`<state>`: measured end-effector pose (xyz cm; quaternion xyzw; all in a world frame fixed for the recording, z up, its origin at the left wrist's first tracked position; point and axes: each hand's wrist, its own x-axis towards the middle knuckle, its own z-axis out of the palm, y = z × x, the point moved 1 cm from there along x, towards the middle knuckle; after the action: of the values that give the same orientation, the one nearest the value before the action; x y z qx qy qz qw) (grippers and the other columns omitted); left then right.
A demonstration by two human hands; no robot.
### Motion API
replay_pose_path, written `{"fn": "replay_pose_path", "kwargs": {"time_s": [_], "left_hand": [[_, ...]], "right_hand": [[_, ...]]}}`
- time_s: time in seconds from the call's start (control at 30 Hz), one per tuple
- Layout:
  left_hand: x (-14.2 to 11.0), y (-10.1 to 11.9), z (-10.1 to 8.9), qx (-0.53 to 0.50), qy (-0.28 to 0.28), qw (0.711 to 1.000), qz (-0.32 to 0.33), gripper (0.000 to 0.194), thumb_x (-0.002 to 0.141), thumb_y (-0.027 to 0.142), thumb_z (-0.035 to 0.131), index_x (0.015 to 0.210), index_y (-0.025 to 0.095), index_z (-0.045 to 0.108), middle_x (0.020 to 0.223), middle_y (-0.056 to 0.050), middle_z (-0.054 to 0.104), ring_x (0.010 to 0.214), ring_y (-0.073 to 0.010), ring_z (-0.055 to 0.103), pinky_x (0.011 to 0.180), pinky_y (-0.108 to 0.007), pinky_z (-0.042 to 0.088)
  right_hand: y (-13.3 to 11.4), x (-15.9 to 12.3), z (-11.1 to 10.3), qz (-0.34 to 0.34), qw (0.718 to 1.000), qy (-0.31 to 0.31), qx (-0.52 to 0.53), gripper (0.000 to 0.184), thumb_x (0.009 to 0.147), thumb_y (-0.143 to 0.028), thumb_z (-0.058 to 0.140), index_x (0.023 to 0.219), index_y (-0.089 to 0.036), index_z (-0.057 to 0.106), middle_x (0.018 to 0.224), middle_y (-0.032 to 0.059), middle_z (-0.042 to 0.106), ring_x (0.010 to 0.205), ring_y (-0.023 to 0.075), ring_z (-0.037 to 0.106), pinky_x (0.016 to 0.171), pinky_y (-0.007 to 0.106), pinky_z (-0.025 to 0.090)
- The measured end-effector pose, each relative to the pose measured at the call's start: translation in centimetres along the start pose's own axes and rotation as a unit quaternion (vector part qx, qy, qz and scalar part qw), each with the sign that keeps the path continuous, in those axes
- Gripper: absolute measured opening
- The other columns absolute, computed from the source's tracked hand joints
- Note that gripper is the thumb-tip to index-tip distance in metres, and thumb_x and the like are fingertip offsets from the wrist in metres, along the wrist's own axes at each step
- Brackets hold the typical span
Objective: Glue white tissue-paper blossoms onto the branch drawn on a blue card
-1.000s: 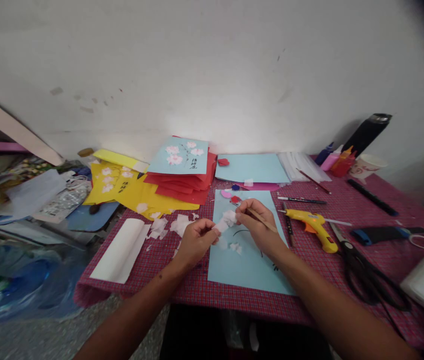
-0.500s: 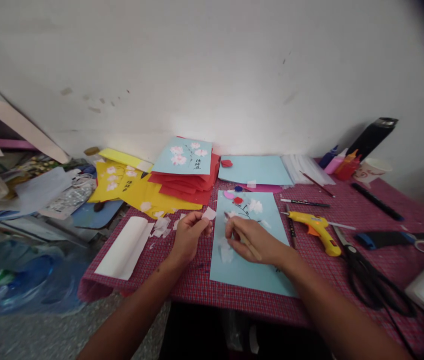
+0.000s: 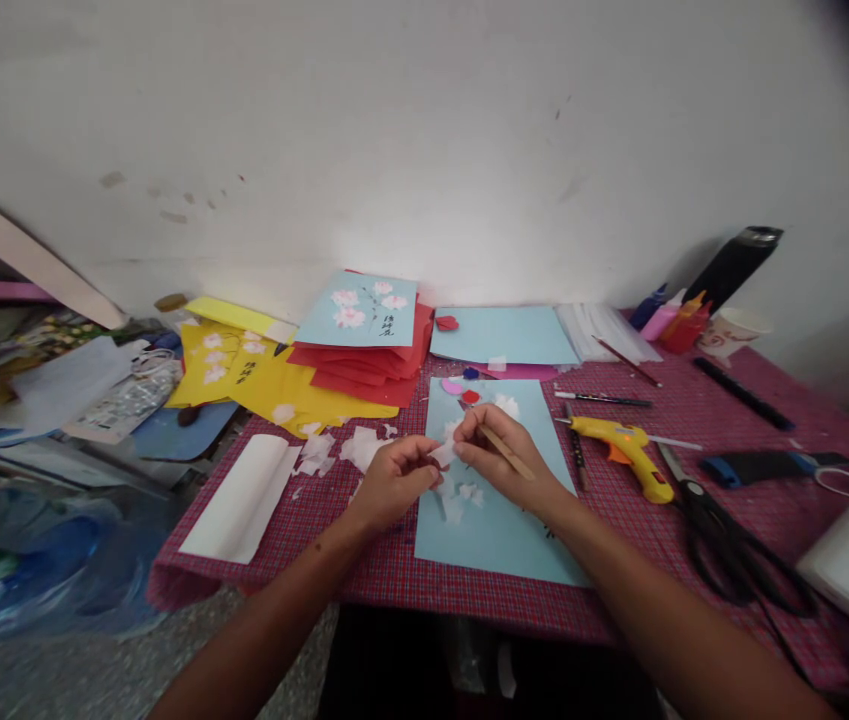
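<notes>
My left hand and my right hand meet over a light blue card on the red checked tablecloth. Both pinch a small white tissue scrap between their fingertips. A thin wooden stick also lies in my right hand, pointing back to the right. More white tissue bits lie on the card below my hands, and a white paper flower with a red dot sits near its top.
A yellow glue gun, black scissors, pens and paint bottles lie to the right. Stacks of red, yellow and blue cards stand at the back. White scraps and a paper roll lie left.
My hands were apart half a second ago, the left holding a white scrap up. They have come together again over the card and both pinch the scrap.
</notes>
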<state>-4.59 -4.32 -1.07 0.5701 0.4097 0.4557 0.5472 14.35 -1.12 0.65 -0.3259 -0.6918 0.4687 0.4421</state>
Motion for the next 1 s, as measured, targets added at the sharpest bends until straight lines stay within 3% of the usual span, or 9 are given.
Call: {"fn": "replay_pose_path", "kwargs": {"time_s": [0.1,0.3,0.53,0.7,0.77,0.9,1.0], "left_hand": [[0.1,-0.3,0.1,-0.057,-0.021,0.998,-0.005,0.036,0.079,0.03,0.071,0.111,0.015,0.065,0.083,-0.003,0.07,0.072,-0.0155,0.064,0.071,-0.029,0.05],[0.3,-0.1,0.3,0.017,0.029,0.999,-0.01,0.025,0.088,0.038,0.065,0.086,0.013,0.068,0.068,-0.003,0.066,0.062,-0.0126,0.06,0.063,-0.025,0.048],[0.4,-0.1,0.4,0.018,0.02,0.999,-0.019,0.024,0.089,0.037,0.063,0.087,0.014,0.069,0.069,-0.003,0.067,0.061,-0.0132,0.061,0.062,-0.025,0.049],[-0.5,0.5,-0.4,0.02,0.142,0.99,0.018,0.023,0.085,0.031,0.066,0.103,0.017,0.066,0.09,-0.005,0.07,0.073,-0.0136,0.064,0.071,-0.026,0.053],[-0.9,0.7,-0.6,0.025,0.163,0.986,0.031,0.022,0.085,0.03,0.066,0.103,0.017,0.066,0.092,-0.005,0.07,0.075,-0.0135,0.065,0.073,-0.027,0.053],[-0.8,0.9,-0.2,0.014,0.111,0.994,0.007,0.034,0.077,0.028,0.073,0.109,0.017,0.066,0.101,-0.007,0.07,0.086,-0.0163,0.066,0.075,-0.028,0.053],[0.4,1.1,0.4,0.004,0.069,0.997,-0.017,0.028,0.078,0.031,0.073,0.101,0.015,0.069,0.087,-0.005,0.07,0.075,-0.0143,0.064,0.067,-0.025,0.052]], "right_hand": [[-0.2,0.0,0.0,-0.001,1.0,-0.004,0.004,0.013,0.087,-0.025,0.064,0.088,-0.022,0.051,0.083,-0.0002,0.058,0.069,0.014,0.052,0.062,0.028,0.041],[-0.4,0.0,0.3,-0.015,1.0,-0.005,-0.015,0.012,0.087,-0.025,0.063,0.087,-0.022,0.052,0.082,-0.0008,0.056,0.069,0.0142,0.05,0.062,0.027,0.04],[-0.2,0.1,0.4,-0.016,0.999,0.024,-0.044,0.011,0.085,-0.023,0.062,0.084,-0.022,0.052,0.078,-0.001,0.054,0.068,0.0137,0.048,0.061,0.027,0.04],[-0.1,0.2,0.1,-0.001,0.998,0.047,-0.048,0.01,0.086,-0.023,0.062,0.086,-0.022,0.051,0.08,-0.0007,0.055,0.068,0.0134,0.048,0.063,0.027,0.04],[-0.2,0.2,0.0,0.003,0.998,0.046,-0.042,0.011,0.086,-0.023,0.062,0.087,-0.022,0.051,0.081,-0.0005,0.056,0.068,0.0134,0.048,0.062,0.027,0.039],[-0.2,0.2,0.1,-0.005,0.999,0.03,-0.036,0.013,0.085,-0.023,0.063,0.086,-0.022,0.051,0.081,-0.0006,0.055,0.067,0.0134,0.047,0.061,0.027,0.039],[0.1,0.1,0.0,-0.011,0.999,0.022,-0.031,0.013,0.087,-0.024,0.063,0.088,-0.022,0.051,0.081,-0.0006,0.056,0.067,0.0135,0.048,0.061,0.027,0.04]]}}
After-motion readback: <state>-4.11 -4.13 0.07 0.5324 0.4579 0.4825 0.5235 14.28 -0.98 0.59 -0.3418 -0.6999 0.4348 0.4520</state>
